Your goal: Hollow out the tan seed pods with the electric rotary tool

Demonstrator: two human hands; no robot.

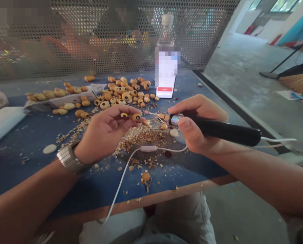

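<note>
Between the fingertips of my left hand [107, 130] is a small dried gourd [136, 117], its dark cut opening turned toward the right. My right hand [202, 123] is closed around a black handheld rotary tool [225, 131] with a brass-coloured collet. The tool's thin bit points left and ends a short way from the gourd, apart from it as far as I can see. A white cord leaves the back of the tool. Beneath both hands lie gourd chips and seeds [133, 139], along with small cut gourd pieces.
A heap of small gourds [126, 91], many with holes, lies at the back; more rest on a box [62, 101]. A phone [166, 78] leans against a plastic bottle [166, 34]. The cord's inline switch [148, 148] lies in front. A perforated metal screen [77, 44] closes off the back.
</note>
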